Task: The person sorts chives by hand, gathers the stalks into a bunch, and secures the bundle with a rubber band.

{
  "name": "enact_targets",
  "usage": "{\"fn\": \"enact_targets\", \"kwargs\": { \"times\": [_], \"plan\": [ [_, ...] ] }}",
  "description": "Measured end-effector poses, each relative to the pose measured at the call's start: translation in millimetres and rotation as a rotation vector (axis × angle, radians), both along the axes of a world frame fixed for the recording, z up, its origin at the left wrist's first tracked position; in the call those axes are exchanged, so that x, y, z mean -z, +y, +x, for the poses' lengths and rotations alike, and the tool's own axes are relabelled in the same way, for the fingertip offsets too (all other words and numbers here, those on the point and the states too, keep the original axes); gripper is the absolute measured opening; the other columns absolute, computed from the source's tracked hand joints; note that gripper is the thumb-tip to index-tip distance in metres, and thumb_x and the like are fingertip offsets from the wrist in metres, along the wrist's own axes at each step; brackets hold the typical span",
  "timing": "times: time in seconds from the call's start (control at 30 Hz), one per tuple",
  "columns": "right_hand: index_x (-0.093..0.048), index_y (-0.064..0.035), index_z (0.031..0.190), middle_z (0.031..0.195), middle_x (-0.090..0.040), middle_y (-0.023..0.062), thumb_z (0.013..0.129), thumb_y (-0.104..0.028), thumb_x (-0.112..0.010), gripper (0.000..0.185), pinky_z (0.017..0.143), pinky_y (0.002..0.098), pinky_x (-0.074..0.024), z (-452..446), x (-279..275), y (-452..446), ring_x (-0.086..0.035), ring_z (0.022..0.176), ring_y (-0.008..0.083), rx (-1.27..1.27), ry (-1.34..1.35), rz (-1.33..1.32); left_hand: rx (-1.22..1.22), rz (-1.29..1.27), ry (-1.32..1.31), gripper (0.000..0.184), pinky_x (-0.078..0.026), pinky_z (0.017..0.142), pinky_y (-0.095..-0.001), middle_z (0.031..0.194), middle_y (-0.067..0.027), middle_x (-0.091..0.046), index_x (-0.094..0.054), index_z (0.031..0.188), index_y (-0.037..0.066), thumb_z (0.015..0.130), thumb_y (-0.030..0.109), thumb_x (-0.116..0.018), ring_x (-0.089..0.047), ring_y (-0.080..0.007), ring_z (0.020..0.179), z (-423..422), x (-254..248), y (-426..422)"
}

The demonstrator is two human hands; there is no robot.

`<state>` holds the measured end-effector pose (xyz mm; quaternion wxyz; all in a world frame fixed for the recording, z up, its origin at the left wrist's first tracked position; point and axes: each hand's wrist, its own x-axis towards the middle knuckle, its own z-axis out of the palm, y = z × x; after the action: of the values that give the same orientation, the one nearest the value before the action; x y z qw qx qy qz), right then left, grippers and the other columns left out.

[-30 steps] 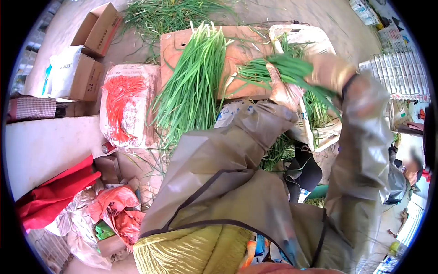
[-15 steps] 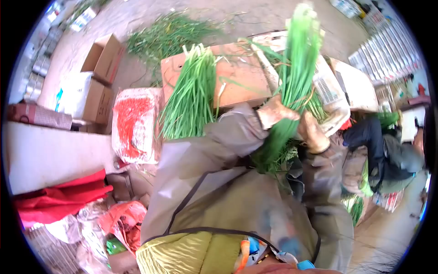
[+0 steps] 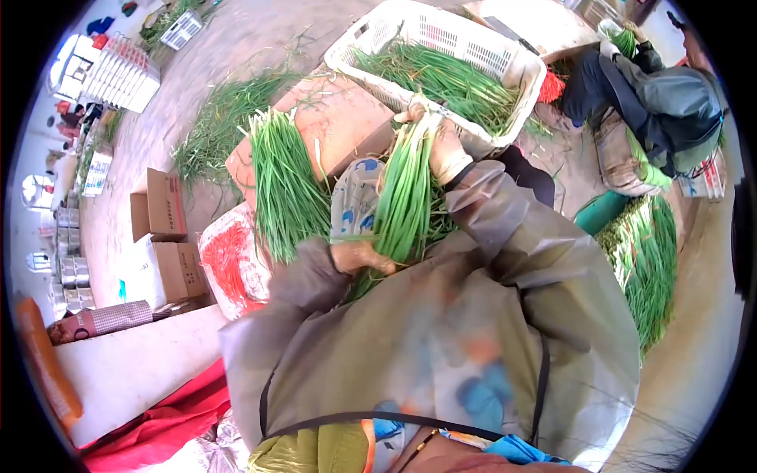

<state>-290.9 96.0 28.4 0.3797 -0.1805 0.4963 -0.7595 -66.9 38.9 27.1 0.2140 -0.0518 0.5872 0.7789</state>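
Observation:
Between my hands is a bunch of long green stalks (image 3: 404,193), pale ends up and leafy ends toward my lap. My right hand (image 3: 441,142) is wrapped round it near the pale ends. Lower down, my left hand (image 3: 363,257) holds the leafy part. Another green bunch (image 3: 288,185) lies to the left, across the edge of a reddish-brown board (image 3: 347,118). A white plastic crate (image 3: 516,75) with more green stalks stands just beyond my right hand.
Red strings (image 3: 229,260) lie on a wrapped pack at the left, near cardboard boxes (image 3: 177,268). Loose greens (image 3: 213,142) cover some floor. At the right sit another person (image 3: 670,102) in dark clothes and a large green heap (image 3: 650,268).
The held bunch has come down and left from its raised position, and my hands now grip it farther apart. The view has turned right, showing more of the crate and the other person.

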Motion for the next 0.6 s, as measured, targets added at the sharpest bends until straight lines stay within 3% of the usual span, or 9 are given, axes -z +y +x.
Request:
{"fn": "enact_targets", "kwargs": {
  "times": [0.03, 0.07, 0.17, 0.2, 0.3, 0.33, 0.43, 0.53, 0.6],
  "plan": [
    [-0.061, -0.0018, 0.087, 0.074, -0.06, 0.005, 0.092, -0.035, -0.043, 0.039, 0.067, 0.0254, -0.0421, -12, 6, 8, -0.053, 0.068, 0.0142, -0.031, 0.186, 0.073, -0.148, 0.109, 0.04, 0.056, -0.04, 0.09, -0.0311, 0.112, -0.0083, -0.056, -0.049, 0.119, 0.002, 0.072, 0.025, -0.069, -0.052, -0.0183, 0.102, 0, 17, 14],
    [-0.062, -0.002, 0.087, 0.075, -0.06, 0.0048, 0.092, -0.037, -0.043, 0.04, 0.069, 0.0254, -0.042, -28, 26, 9, -0.053, 0.07, 0.0136, 0.192, 0.468, 0.074, -0.294, 0.222, 0.077, 0.06, -0.041, 0.09, -0.0317, 0.112, -0.0089, -0.056, -0.047, 0.121, 0.002, 0.071, 0.029, -0.069, -0.053, -0.0191, 0.102, 2, 34, 21],
    [-0.062, -0.002, 0.088, 0.079, -0.061, 0.0051, 0.092, -0.036, -0.042, 0.039, 0.07, 0.0258, -0.042, -40, 9, 44, -0.053, 0.072, 0.0123, 0.067, 0.165, 0.195, -0.397, 0.395, 0.044, 0.066, -0.041, 0.09, -0.0318, 0.115, -0.0102, -0.055, -0.043, 0.124, 0.001, 0.072, 0.032, -0.069, -0.052, -0.0203, 0.102, 2, 21, 36],
    [-0.062, -0.0018, 0.087, 0.079, -0.061, 0.0048, 0.092, -0.034, -0.043, 0.038, 0.068, 0.0258, -0.0427, -47, 21, 50, -0.054, 0.071, 0.0124, 0.153, 0.319, 0.279, -0.39, 0.399, 0.041, 0.066, -0.041, 0.09, -0.0318, 0.115, -0.0102, -0.055, -0.043, 0.124, 0.001, 0.072, 0.032, -0.069, -0.052, -0.0203, 0.102, 1, 21, 37],
    [-0.065, -0.0008, 0.088, 0.077, -0.063, 0.0109, 0.09, -0.035, -0.048, 0.038, 0.066, 0.0283, -0.0444, -52, 19, 64, -0.057, 0.072, 0.0171, 0.266, 0.348, 0.211, -0.321, 0.34, -0.038, 0.067, -0.039, 0.092, -0.0322, 0.119, -0.0116, -0.051, -0.038, 0.127, -0.001, 0.078, 0.038, -0.062, -0.051, -0.0212, 0.106, 7, 30, 36],
    [-0.065, -0.002, 0.087, 0.068, -0.061, 0.01, 0.091, -0.034, -0.046, 0.037, 0.059, 0.0278, -0.0448, -68, 25, 71, -0.057, 0.062, 0.0171, 0.239, 0.601, 0.193, -0.314, 0.335, -0.044, 0.067, -0.039, 0.092, -0.0322, 0.119, -0.0116, -0.051, -0.038, 0.127, -0.001, 0.078, 0.038, -0.062, -0.051, -0.0212, 0.106, 8, 29, 39],
    [-0.065, -0.0033, 0.087, 0.052, -0.052, 0.0052, 0.092, -0.035, -0.043, 0.039, 0.048, 0.0265, -0.0419, -66, -12, 88, -0.049, 0.046, 0.0131, 0.243, 0.53, 0.32, -0.385, 0.399, 0.081, 0.073, -0.037, 0.096, -0.0336, 0.12, -0.014, -0.05, -0.033, 0.129, -0.002, 0.079, 0.042, -0.061, -0.048, -0.0229, 0.111, 6, 36, 43],
    [-0.062, -0.0008, 0.09, 0.049, -0.046, 0.002, 0.091, -0.037, -0.044, 0.04, 0.042, 0.0239, -0.0373, -77, -35, 102, -0.047, 0.044, 0.0128, 0.315, 0.336, 0.285, -0.406, 0.602, 0.025, 0.074, -0.036, 0.097, -0.0345, 0.123, -0.0177, -0.047, -0.032, 0.13, -0.002, 0.08, 0.045, -0.058, -0.047, -0.0254, 0.113, 12, 16, 47],
    [-0.063, -0.0008, 0.087, 0.05, -0.044, 0.0004, 0.092, -0.031, -0.045, 0.035, 0.039, 0.0238, -0.0338, -102, -24, 109, -0.041, 0.042, 0.0101, 0.319, 0.218, 0.064, -0.446, 0.643, 0.016, 0.076, -0.035, 0.098, -0.0349, 0.126, -0.0216, -0.044, -0.031, 0.13, -0.003, 0.08, 0.048, -0.056, -0.047, -0.0276, 0.113, 28, 42, 42]
  ]
}}
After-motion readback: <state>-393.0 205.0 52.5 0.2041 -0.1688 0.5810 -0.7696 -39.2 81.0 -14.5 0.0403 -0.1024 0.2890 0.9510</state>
